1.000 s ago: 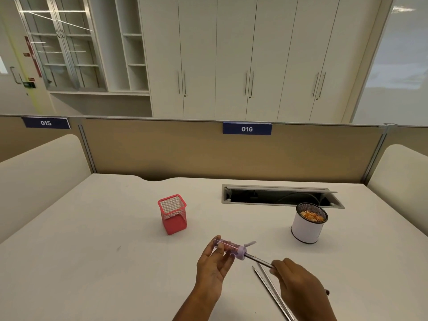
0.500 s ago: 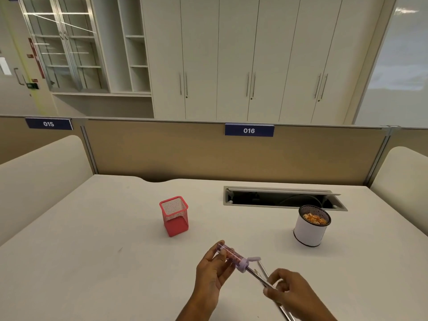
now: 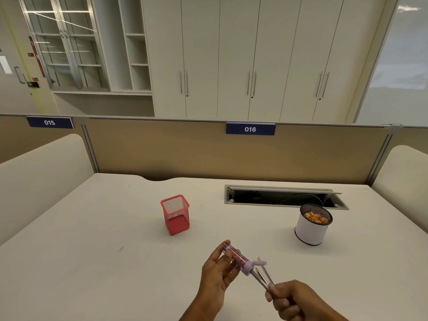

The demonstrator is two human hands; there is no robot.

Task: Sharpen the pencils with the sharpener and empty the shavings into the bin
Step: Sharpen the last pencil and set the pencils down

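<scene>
My left hand (image 3: 217, 276) grips a clear tube-shaped sharpener (image 3: 236, 258) with a lilac cap and shavings inside, held just above the white desk (image 3: 92, 251). A grey pencil (image 3: 259, 278) has its tip in the sharpener's cap, and my right hand (image 3: 298, 302) pinches its shaft. More grey pencils (image 3: 268, 273) lie on the desk under my right hand, mostly hidden. A white round bin (image 3: 311, 228) with orange shavings inside stands to the right, well beyond my hands.
A red mesh pencil cup (image 3: 176, 214) stands left of centre, beyond my left hand. An open cable slot (image 3: 284, 196) runs along the back of the desk. A tan partition (image 3: 208, 151) closes the far edge, with padded dividers at both sides.
My right hand has drawn back toward me along the pencil and dropped lower in view. The sharpener and left hand shifted slightly down and right. The camera tilted a little.
</scene>
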